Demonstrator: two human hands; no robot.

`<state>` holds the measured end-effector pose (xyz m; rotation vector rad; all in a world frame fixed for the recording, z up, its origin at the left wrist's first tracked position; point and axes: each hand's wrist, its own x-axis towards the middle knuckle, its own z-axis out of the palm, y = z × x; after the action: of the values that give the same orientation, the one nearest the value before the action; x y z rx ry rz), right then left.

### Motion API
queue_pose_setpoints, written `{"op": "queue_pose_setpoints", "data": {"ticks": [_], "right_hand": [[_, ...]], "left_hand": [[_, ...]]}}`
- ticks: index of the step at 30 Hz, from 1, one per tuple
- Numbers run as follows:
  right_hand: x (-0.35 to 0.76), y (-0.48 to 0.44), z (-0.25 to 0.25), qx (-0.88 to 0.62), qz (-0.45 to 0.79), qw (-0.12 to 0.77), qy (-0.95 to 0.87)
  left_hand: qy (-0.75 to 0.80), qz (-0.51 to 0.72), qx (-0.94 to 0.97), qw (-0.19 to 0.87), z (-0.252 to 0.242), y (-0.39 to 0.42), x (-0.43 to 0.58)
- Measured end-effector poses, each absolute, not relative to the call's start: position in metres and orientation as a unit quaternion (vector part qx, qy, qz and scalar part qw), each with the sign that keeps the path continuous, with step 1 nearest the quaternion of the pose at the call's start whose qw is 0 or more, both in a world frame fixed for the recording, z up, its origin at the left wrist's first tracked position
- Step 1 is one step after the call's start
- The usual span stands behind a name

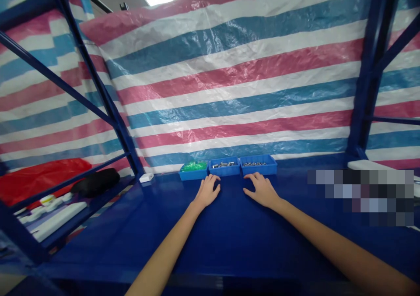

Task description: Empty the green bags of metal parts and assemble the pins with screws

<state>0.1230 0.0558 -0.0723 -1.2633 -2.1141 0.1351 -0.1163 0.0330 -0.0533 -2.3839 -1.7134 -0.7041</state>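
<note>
Both arms reach forward over a dark blue shelf surface (223, 234). My left hand (208, 191) is open and holds nothing, its fingers apart, just in front of the middle bin. My right hand (261, 190) is also open, thumb and fingers spread, in front of the right bin. Three blue plastic bins stand side by side beyond the hands. Green small items (194, 166) fill the left bin (193, 175). Small metal parts lie in the middle bin (224, 171), and smaller metal pieces in the right bin (259, 170).
A small white box (146, 177) sits left of the bins. Blue metal posts (369, 77) frame both sides, with a striped plastic sheet (236, 81) behind. At the right lies a pale object (370, 165) beside a blurred patch. A black pouch (96, 182) rests on the left side.
</note>
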Motion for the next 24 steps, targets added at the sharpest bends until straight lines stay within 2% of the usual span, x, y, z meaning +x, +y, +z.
{"op": "queue_pose_setpoints", "data": {"ticks": [4,10,15,24], "right_hand": [[0.122,0.061,-0.077,-0.546,-0.062,0.374,-0.747],[0.120,0.066,-0.087,-0.564,-0.098,0.304,-0.761],[0.120,0.069,-0.085,-0.569,-0.078,0.273,-0.772],[0.122,0.072,-0.083,-0.553,-0.043,0.274,-0.786]], "left_hand": [[-0.526,-0.238,-0.806,0.133,-0.051,0.031,-0.108],[-0.519,-0.231,-0.813,0.130,-0.055,0.047,-0.100],[-0.528,-0.241,-0.806,0.116,-0.059,0.062,-0.097],[-0.528,-0.262,-0.797,0.129,-0.059,0.065,-0.093]]}}
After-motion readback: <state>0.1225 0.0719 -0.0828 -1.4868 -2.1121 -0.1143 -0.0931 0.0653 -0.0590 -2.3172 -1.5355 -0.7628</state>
